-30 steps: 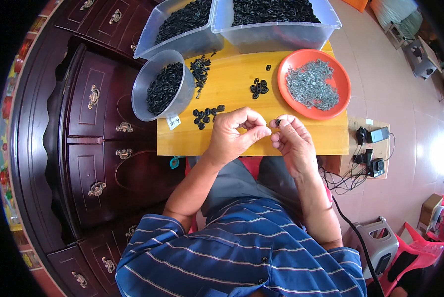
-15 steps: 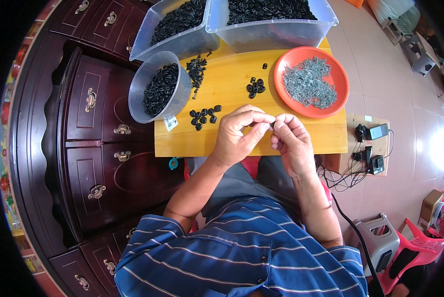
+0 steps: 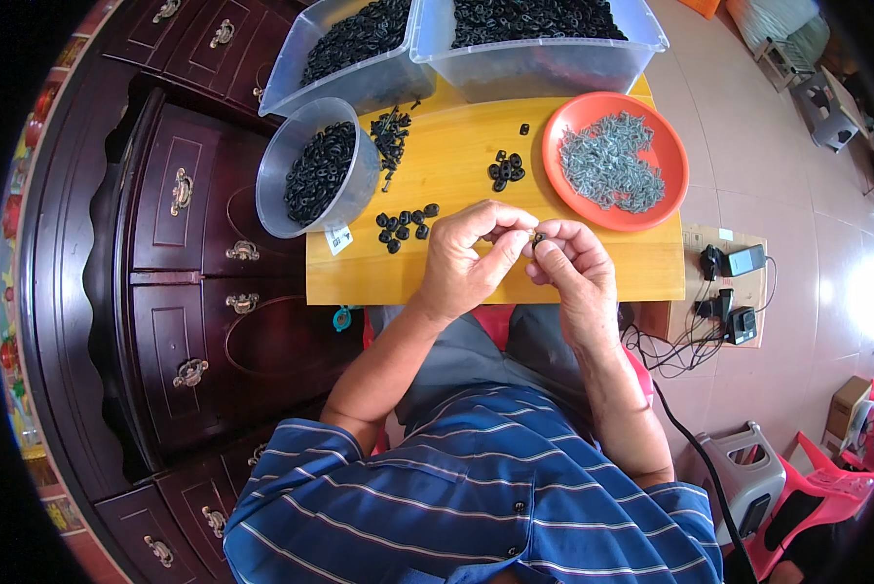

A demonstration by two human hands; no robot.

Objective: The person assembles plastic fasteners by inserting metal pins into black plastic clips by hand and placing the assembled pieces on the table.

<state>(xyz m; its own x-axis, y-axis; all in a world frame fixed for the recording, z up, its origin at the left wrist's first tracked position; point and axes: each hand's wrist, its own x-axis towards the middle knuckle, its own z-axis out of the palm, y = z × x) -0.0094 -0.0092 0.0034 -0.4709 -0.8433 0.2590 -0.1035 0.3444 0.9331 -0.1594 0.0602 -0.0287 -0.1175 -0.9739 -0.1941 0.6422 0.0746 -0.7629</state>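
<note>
Above the table's near edge, my left hand (image 3: 468, 261) and my right hand (image 3: 577, 265) meet fingertip to fingertip. A small black oval plastic piece (image 3: 540, 237) is pinched between my right thumb and fingers. My left thumb and index finger are pressed together right beside it; whatever they hold is too small to make out. Beyond my hands lies a small cluster of black oval pieces (image 3: 501, 174), and another loose group (image 3: 393, 235) lies to the left. An orange-red plate (image 3: 679, 167) at the right holds a heap of silvery screws (image 3: 607, 161).
A clear round tub (image 3: 359, 195) of black pieces stands at the table's left, beside scattered black screws (image 3: 389, 146). Two clear bins (image 3: 544, 73) of black parts stand at the back. Dark drawers (image 3: 179, 243) flank the left. Cables and small devices (image 3: 739, 321) lie on cardboard at the right.
The black piece now shows more plainly between the right fingers, which have turned slightly. Both hands stay together at nearly the same place.
</note>
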